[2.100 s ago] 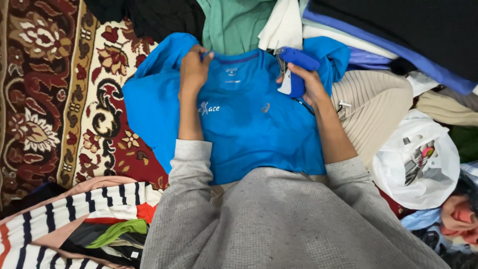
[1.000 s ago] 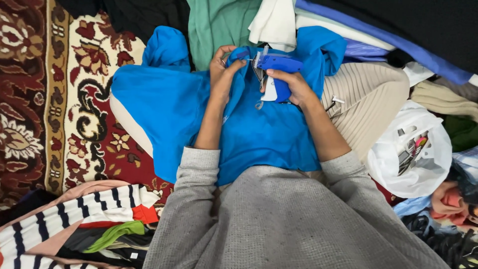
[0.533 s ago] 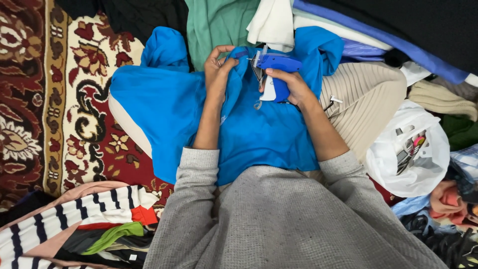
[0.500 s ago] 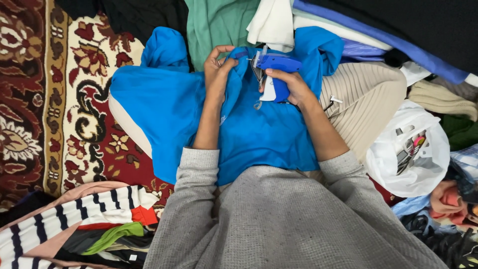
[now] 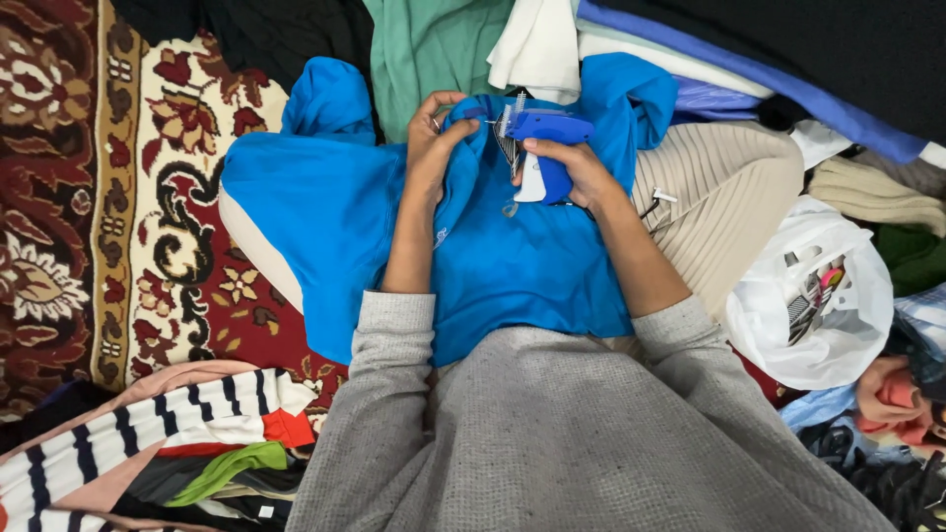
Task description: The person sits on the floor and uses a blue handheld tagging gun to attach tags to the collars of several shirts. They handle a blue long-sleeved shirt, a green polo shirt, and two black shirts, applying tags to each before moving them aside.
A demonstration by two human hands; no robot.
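a red patterned carpet (image 5: 89, 197) covers the left of the scene, with heaps of clothing along the far edge and the right side, among them a green garment (image 5: 434, 49), a beige ribbed knit (image 5: 719, 197) and a white plastic bag (image 5: 808, 296); a striped top (image 5: 128, 433) lies near left. in the middle a blue t-shirt (image 5: 512, 266) is spread flat across the person's lap, its long axis running near to far, hem toward the body and collar at the far end, one sleeve (image 5: 330, 99) flung out to the far left. the left hand (image 5: 434, 138) has its fingers pressed together, pinching a fold of the collar and lifting it a little. just to the right of that pinch, the right hand (image 5: 576, 172) is closed around the grip of a blue tagging gun (image 5: 547, 138), held upright with its handle pointing near and its barrel lying crosswise, needle end aimed left at the pinched collar. a white tag (image 5: 529, 182) hangs beside the gun, against the shirt. the gun's tip and the held fold are nearly touching; whether the needle has entered the cloth cannot be told. the left hand is the nearer to the collar.
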